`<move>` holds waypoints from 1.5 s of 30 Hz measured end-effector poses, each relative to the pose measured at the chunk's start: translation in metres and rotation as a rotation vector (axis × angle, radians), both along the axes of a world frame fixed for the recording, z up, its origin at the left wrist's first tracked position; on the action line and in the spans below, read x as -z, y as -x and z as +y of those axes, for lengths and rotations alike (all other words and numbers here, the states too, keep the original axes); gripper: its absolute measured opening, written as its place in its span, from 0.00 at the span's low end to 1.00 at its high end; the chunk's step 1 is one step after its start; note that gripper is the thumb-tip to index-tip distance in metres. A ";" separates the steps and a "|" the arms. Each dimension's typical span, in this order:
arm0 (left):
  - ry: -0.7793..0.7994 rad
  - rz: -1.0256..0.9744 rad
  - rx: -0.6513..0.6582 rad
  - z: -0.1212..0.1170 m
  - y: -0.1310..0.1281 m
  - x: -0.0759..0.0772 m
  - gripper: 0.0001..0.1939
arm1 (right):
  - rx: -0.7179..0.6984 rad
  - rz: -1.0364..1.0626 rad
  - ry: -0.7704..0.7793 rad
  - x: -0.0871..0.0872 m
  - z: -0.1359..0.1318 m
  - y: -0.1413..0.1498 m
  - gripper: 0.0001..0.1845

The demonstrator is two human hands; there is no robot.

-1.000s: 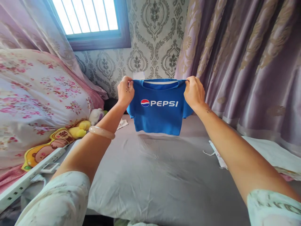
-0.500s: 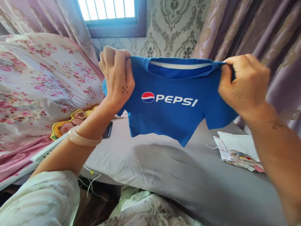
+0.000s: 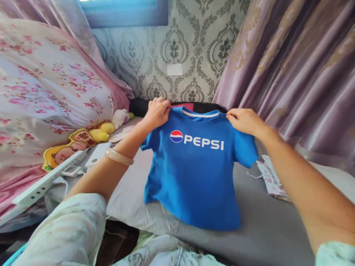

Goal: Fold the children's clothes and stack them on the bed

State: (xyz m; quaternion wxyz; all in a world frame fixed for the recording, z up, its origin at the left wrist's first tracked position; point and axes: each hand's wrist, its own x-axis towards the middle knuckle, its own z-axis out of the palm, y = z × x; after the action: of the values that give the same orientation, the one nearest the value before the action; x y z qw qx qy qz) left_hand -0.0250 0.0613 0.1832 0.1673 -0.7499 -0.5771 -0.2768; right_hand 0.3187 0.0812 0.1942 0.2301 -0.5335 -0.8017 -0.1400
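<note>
A blue T-shirt [image 3: 194, 177] with a PEPSI print hangs spread between my two hands, its front facing me. My left hand [image 3: 158, 113] is closed on the shoulder left of the neckline. On the other shoulder, my right hand [image 3: 245, 120] pinches the cloth between thumb and fingers. The shirt's lower part reaches down over the grey bed sheet [image 3: 266, 221]; whether its hem rests on the sheet I cannot tell. Both short sleeves hang outside my grips.
Folded clothes [image 3: 273, 179] lie on the bed at the right, partly behind my right forearm. At the left are a white power strip [image 3: 50, 181], a yellow plush cushion [image 3: 65, 151] and a floral cloth [image 3: 55, 81]. Curtains [image 3: 299, 81] hang at the right.
Both hands have come down with the T-shirt, holding the same shoulders. The shirt's body, bunched up before, now hangs at full length over the bed. The view has tilted downward.
</note>
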 end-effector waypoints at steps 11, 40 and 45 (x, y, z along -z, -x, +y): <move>0.288 -0.100 -0.126 0.073 -0.025 0.148 0.16 | 0.182 -0.132 0.302 0.136 0.047 0.007 0.20; 0.525 0.055 -0.129 0.164 -0.006 0.207 0.15 | 0.096 -0.206 0.449 0.201 0.147 0.015 0.18; 0.640 -0.077 -0.122 0.171 -0.010 0.196 0.14 | 0.059 -0.090 0.505 0.202 0.160 0.018 0.17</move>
State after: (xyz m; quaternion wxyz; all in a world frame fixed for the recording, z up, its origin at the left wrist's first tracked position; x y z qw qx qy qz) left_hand -0.0145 0.2325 -0.0131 -0.0824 -0.7175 -0.6845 -0.0989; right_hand 0.3004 0.2409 -0.0083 0.0494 -0.5906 -0.8047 0.0342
